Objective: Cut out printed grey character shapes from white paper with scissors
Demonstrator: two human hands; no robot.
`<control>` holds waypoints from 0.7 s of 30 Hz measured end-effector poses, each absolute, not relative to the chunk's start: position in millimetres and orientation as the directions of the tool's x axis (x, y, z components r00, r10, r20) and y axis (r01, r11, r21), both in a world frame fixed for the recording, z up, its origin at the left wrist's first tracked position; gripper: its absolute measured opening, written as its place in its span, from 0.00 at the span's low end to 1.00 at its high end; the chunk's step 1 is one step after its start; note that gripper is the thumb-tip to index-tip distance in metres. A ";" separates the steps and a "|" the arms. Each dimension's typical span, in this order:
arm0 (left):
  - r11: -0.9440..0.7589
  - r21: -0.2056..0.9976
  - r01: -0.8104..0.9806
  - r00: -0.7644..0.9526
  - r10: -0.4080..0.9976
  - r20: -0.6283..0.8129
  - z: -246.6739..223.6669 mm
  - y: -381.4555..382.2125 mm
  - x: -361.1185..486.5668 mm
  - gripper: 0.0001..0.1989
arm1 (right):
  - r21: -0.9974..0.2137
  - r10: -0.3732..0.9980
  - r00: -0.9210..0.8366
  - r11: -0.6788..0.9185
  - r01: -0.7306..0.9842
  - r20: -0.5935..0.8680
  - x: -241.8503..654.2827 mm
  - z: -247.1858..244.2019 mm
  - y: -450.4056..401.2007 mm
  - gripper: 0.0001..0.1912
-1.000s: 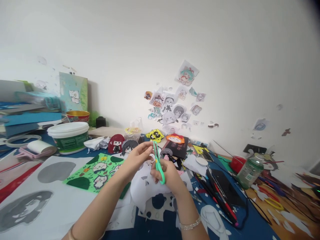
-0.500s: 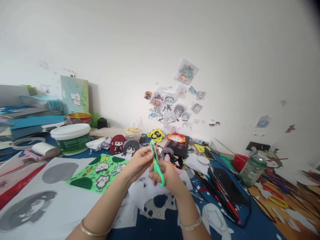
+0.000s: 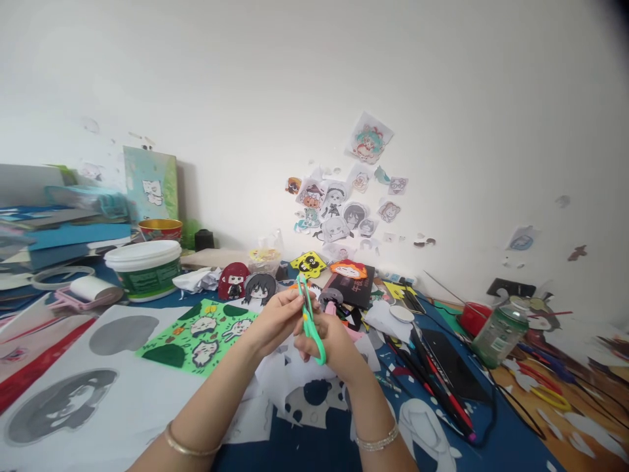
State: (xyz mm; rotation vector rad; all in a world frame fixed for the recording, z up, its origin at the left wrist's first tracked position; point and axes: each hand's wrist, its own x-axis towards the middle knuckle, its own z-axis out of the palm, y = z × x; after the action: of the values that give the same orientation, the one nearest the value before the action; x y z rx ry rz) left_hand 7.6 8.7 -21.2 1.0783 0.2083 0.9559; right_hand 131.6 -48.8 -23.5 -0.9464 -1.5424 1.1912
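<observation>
Above a blue worktop [image 3: 309, 452] strewn with paper scraps [image 3: 278, 370], the right hand [image 3: 337, 344] closes around the handle of one pair of green scissors [image 3: 309, 322], mid-scene, blades pointing to the far side. The left hand [image 3: 278, 318] bends its fingers together beside the blades; what they pinch, if anything, is hard to make out. Both forearms [image 3: 216, 396] are cut off at the near edge, each wearing one bracelet [image 3: 377, 440]. At left, three white animals [image 3: 205, 353] dot a green sheet [image 3: 223, 341], two grey shapes [image 3: 122, 335] mark a white sheet [image 3: 135, 380], and one white-lidded tub [image 3: 147, 269] stands beyond. At right, one bottle [image 3: 501, 334] stands upright.
</observation>
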 end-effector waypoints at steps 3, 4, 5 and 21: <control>0.131 0.819 -0.559 0.609 0.736 0.297 -22.6 9.6 7.4 0.14 | -0.974 0.945 -0.254 0.222 0.040 0.205 132.0 -24.5 -48.1 0.14; 0.129 0.817 -0.562 0.611 0.731 0.304 -22.7 9.7 7.5 0.14 | -0.974 0.945 -0.255 0.223 0.039 0.206 132.3 -25.2 -47.6 0.14; 0.128 0.815 -0.565 0.613 0.727 0.311 -22.7 9.8 7.7 0.14 | -0.973 0.943 -0.257 0.227 0.035 0.210 132.6 -25.9 -47.2 0.14; 0.158 0.740 -0.654 0.570 0.745 0.345 -24.0 8.2 13.3 0.12 | -0.962 0.932 -0.261 0.270 0.044 0.250 132.2 -26.5 -46.2 0.18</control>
State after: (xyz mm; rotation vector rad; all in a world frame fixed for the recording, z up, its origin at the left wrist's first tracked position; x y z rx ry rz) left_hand 13.3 8.2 -24.0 0.9946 0.1090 1.0033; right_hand 132.2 -46.2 -26.5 -0.9315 -1.5678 1.1475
